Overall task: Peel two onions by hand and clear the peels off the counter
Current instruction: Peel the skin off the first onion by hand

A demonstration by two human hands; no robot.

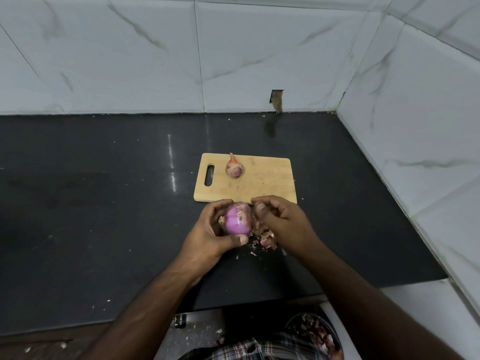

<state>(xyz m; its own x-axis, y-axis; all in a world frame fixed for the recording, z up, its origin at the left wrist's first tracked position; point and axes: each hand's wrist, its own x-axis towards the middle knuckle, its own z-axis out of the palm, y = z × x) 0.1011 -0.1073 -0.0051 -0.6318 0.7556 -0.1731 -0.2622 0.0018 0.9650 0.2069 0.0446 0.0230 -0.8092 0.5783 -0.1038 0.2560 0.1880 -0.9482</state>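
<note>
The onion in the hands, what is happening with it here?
A person is peeling an onion over the dark counter. The left hand grips it, mostly peeled; the right hand picks at its skin. Loose peels lie beneath. A second onion, unpeeled, waits on the cutting board.

My left hand (210,229) grips a mostly peeled purple onion (237,222) above the black counter (104,216), while my right hand (280,219) curls just beside it. Loose peels (266,239) lie below. A second, unpeeled onion (234,167) rests on the wooden cutting board (265,183).
</note>
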